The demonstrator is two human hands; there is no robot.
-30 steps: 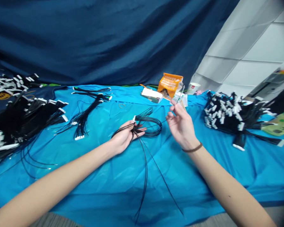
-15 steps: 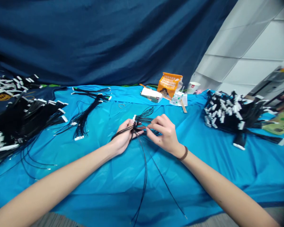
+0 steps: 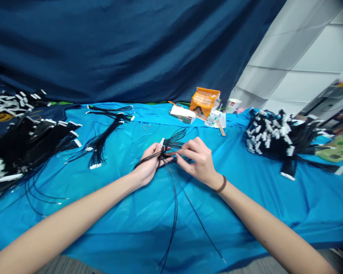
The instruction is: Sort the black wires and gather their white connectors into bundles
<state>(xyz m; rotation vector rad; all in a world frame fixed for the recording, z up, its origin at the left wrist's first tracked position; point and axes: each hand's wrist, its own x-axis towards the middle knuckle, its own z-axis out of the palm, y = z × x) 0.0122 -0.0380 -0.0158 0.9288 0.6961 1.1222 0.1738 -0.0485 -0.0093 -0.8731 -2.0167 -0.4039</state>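
Near the middle of the view, my left hand (image 3: 147, 166) is closed round a bundle of black wires (image 3: 175, 145). A white connector (image 3: 162, 142) shows by its thumb. To its right, my right hand (image 3: 198, 158) has thumb and forefinger pinched together at thin black wires, beside the bundle. Some wires loop back over the left palm. Several loose wires (image 3: 175, 213) hang down toward the front edge of the blue cloth (image 3: 125, 232).
Wire bundles with white connectors (image 3: 45, 140) are heaped at the left, smaller bundles (image 3: 103, 140) lie nearer. Another heap (image 3: 274, 133) is at the right. Behind stand a box (image 3: 183, 113), an orange bag (image 3: 205, 102) and a paper cup (image 3: 233, 105).
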